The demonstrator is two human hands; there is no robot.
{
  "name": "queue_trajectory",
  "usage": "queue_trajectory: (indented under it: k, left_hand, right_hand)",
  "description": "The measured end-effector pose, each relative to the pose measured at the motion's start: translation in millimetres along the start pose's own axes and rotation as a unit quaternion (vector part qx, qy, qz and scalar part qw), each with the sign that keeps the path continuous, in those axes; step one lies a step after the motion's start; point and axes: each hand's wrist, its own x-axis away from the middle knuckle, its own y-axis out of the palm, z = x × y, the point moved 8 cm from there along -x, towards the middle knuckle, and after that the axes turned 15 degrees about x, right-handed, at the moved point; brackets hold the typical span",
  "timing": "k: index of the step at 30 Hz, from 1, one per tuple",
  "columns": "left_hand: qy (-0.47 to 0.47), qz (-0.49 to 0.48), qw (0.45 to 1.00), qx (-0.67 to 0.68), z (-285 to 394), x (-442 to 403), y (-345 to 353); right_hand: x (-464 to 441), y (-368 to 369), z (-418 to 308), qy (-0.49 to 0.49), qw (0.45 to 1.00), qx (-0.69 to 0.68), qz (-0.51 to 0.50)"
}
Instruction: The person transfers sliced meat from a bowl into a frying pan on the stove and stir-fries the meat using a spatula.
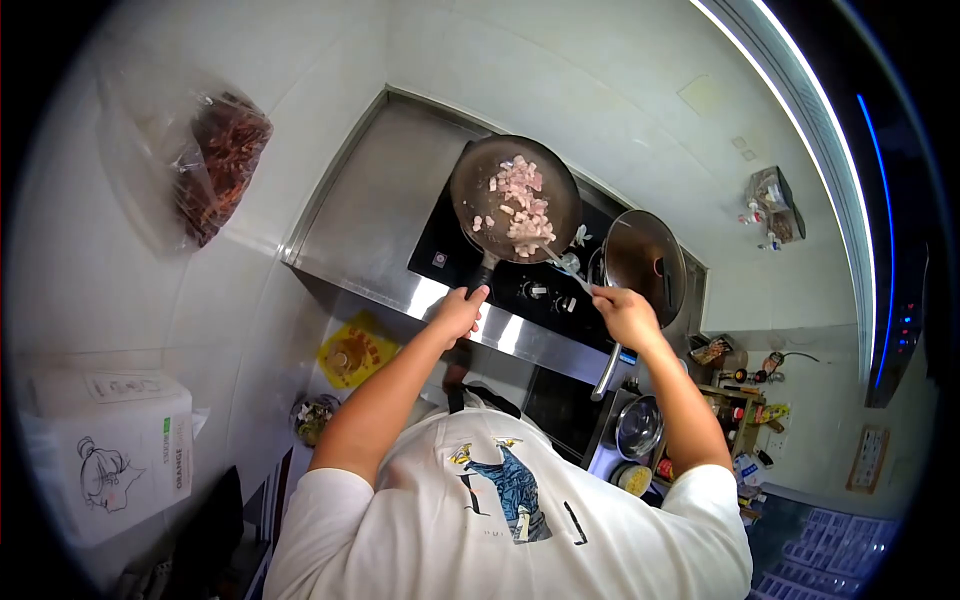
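My left hand is closed around the dark handle of a frying pan on the stove. Diced pale pink meat lies in a band across the pan, with a few pieces apart at its left. In my right hand is the handle of a spatula, gripped by closed fingers. The spatula's far end reaches into the meat at the pan's near right side; its blade is partly hidden there. To the right of the frying pan stands a second pan under a dark glass lid, its metal handle pointing toward me.
Control knobs line the black stove. Steel counter extends to the left. At the lower right are a glass bowl, a bowl of yellow food and several bottles. A bag of dark red food hangs on the left wall.
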Motion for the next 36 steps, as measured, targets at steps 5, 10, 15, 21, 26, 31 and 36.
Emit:
queue_trajectory:
  k: [5,10,15,21,26,31,36]
  left_hand:
    - [0.008,0.008,1.000,-0.011,6,4,0]
    - [0.024,0.001,1.000,-0.002,4,3,-5]
    - [0.019,-0.001,1.000,-0.004,6,5,-1]
    - [0.024,-0.006,1.000,0.001,5,1,-4]
    - [0.025,0.003,1.000,-0.007,5,5,-3]
    - [0.019,0.002,1.000,-0.006,3,1,-6]
    - [0.032,0.000,0.999,-0.015,1,-1,-6]
  right_hand:
    - [-70,19,-26,0.054,0.994,-0.030,0.087]
    - [-96,29,-24,0.080,0.989,-0.075,0.098]
    - [-77,71,-34,0.074,0.991,-0.091,0.068]
    - [-9,16,-23,0.006,0.998,-0.059,0.020]
    - [-37,44,-29,0.026,0.998,0.000,0.061]
    - [-78,7,-35,0.064,0.990,-0.051,0.114]
    - [-107,23,-24,0.078,0.989,-0.028,0.123]
